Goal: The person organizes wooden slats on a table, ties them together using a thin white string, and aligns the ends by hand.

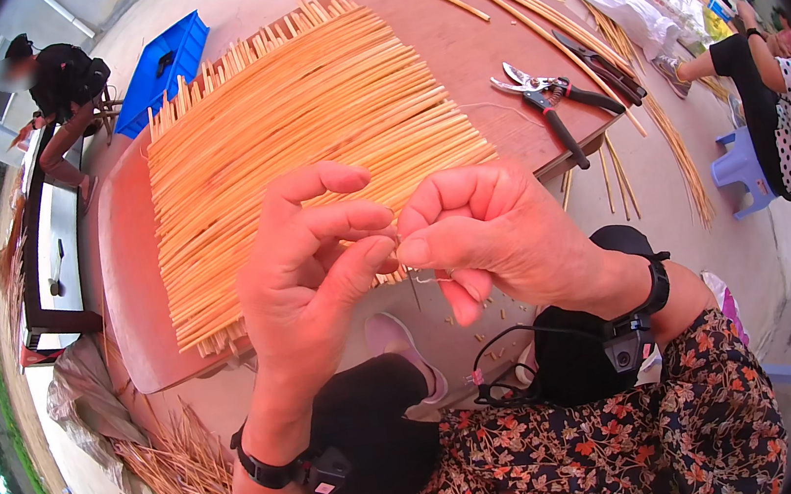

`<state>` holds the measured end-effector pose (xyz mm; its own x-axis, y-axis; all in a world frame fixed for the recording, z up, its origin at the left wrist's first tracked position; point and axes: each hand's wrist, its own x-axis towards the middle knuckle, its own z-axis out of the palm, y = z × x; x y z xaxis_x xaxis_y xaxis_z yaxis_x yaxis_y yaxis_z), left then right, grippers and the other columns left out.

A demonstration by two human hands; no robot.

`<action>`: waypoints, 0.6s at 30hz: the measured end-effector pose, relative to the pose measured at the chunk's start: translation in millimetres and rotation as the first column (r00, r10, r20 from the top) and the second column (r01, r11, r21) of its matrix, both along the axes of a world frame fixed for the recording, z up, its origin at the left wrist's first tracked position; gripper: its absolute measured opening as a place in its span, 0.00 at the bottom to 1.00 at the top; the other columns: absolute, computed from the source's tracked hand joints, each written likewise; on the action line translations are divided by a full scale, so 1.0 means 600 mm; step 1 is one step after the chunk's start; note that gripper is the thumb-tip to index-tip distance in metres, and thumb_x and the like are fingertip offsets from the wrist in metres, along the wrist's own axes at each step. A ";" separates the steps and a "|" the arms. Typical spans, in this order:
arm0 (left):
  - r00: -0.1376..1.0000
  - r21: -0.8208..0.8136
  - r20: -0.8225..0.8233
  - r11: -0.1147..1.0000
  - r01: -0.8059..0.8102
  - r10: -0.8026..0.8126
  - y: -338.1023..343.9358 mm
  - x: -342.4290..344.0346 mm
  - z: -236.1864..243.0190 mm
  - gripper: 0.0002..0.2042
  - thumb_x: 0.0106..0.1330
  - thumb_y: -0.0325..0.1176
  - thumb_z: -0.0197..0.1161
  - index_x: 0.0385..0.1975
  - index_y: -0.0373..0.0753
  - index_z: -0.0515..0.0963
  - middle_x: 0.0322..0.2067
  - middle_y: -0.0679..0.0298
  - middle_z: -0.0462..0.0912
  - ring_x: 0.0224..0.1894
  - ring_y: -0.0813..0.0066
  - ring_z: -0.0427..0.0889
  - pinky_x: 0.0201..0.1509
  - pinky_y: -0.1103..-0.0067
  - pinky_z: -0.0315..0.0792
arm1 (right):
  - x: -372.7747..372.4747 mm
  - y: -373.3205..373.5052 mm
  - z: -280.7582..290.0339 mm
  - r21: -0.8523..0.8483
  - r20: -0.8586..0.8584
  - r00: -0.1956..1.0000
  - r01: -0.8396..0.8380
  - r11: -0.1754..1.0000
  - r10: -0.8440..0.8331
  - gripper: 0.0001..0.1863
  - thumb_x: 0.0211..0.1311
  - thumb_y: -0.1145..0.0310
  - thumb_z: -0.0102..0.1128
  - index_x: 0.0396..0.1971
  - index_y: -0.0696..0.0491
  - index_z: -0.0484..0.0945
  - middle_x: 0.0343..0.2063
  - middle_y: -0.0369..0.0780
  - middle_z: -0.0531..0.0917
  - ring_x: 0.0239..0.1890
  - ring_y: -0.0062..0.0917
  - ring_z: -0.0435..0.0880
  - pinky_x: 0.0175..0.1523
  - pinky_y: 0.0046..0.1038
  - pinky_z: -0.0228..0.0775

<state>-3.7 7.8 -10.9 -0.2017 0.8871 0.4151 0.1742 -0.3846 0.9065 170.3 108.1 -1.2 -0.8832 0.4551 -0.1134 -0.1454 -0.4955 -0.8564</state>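
Note:
In front of my chest both hands meet, fingertip to fingertip, above the near edge of a mat of straw-coloured stalks. My right hand is closed in a pinch, and a short end of thin white thread hangs below its fingers. My left hand has its thumb and middle finger drawn together at the same spot, with the index finger raised and bent. What lies between the left fingertips is too small to make out. The stalks lie side by side in a nearly square layer on the brown table.
Pruning shears with dark and red handles lie open right of the mat on the table. Beyond are loose long stalks and a blue crate. Two other people sit at left and right; a purple stool stands at right.

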 end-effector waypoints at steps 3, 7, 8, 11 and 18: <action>0.996 -0.012 -0.083 1.000 -0.028 0.027 -0.005 0.001 0.007 0.06 0.62 0.18 0.64 0.39 0.30 0.81 0.53 0.57 0.71 0.39 0.79 0.82 0.40 0.84 0.80 | -0.002 0.000 -0.004 -0.012 -0.001 1.000 -0.016 1.000 0.016 0.06 0.65 0.72 0.60 0.32 0.60 0.79 0.16 0.34 0.77 0.17 0.16 0.79 0.24 0.20 0.74; 0.985 -0.009 -0.146 0.995 -0.098 0.095 -0.008 0.005 0.010 0.05 0.60 0.18 0.65 0.35 0.32 0.82 0.51 0.58 0.74 0.39 0.80 0.81 0.37 0.85 0.79 | -0.007 -0.002 -0.006 -0.013 0.011 1.000 -0.017 1.000 0.018 0.06 0.65 0.72 0.61 0.31 0.60 0.78 0.16 0.34 0.77 0.16 0.16 0.79 0.24 0.20 0.74; 0.985 -0.010 -0.145 0.995 -0.099 0.096 -0.008 0.005 0.012 0.05 0.60 0.18 0.65 0.35 0.32 0.82 0.51 0.58 0.74 0.39 0.80 0.81 0.37 0.85 0.79 | -0.007 -0.002 -0.006 -0.008 0.015 1.000 -0.019 1.000 0.019 0.06 0.65 0.72 0.60 0.31 0.60 0.79 0.16 0.34 0.78 0.17 0.16 0.79 0.24 0.19 0.74; 0.940 0.011 -0.302 0.986 -0.164 0.159 -0.010 0.006 0.012 0.06 0.59 0.16 0.63 0.33 0.33 0.82 0.49 0.59 0.74 0.37 0.80 0.81 0.35 0.85 0.78 | -0.005 -0.002 -0.006 0.032 0.015 0.999 -0.030 0.999 0.030 0.06 0.65 0.72 0.60 0.31 0.60 0.78 0.16 0.34 0.78 0.17 0.15 0.78 0.24 0.19 0.74; 0.978 -0.016 -0.130 0.985 -0.169 0.166 -0.012 0.007 0.004 0.06 0.58 0.14 0.60 0.32 0.32 0.79 0.50 0.57 0.72 0.37 0.79 0.82 0.35 0.85 0.78 | -0.007 -0.007 -0.001 0.051 0.054 0.998 -0.016 0.999 0.013 0.06 0.65 0.72 0.61 0.31 0.60 0.78 0.17 0.33 0.78 0.16 0.14 0.78 0.23 0.19 0.74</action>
<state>0.3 0.4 -8.7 -0.2951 0.8562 0.4240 0.3492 -0.3163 0.8820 166.1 103.7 -2.0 -0.8831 0.4487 -0.1373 -0.0920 -0.4526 -0.8870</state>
